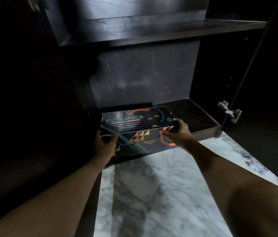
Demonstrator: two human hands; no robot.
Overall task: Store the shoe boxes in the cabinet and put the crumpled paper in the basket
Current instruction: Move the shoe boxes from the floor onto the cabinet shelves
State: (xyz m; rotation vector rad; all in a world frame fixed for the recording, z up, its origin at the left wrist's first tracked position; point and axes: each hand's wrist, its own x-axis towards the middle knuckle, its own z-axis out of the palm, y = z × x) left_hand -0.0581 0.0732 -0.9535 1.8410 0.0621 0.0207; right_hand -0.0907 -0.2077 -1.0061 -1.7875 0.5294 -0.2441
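Dark cabinet (pixel 201 117) | left hand (pixel 105 143) grips shoe box (pixel 134 121) | right hand (pixel 178 132) grips other end

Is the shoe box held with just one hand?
No, the left hand grips one end of the shoe box and the right hand grips the other.

The black oblong cardboard shoe box (pixel 134 120) with bright printed shapes has a smooth top that shines a little. The dark brown wooden cabinet (pixel 145 74) looks matt. Lines of wood grain show on its upper shelf (pixel 152 29) and its bottom board (pixel 198 115). The small silver metal hinge (pixel 229 111) is shiny. The white and grey marble floor (pixel 152 194) looks smooth.
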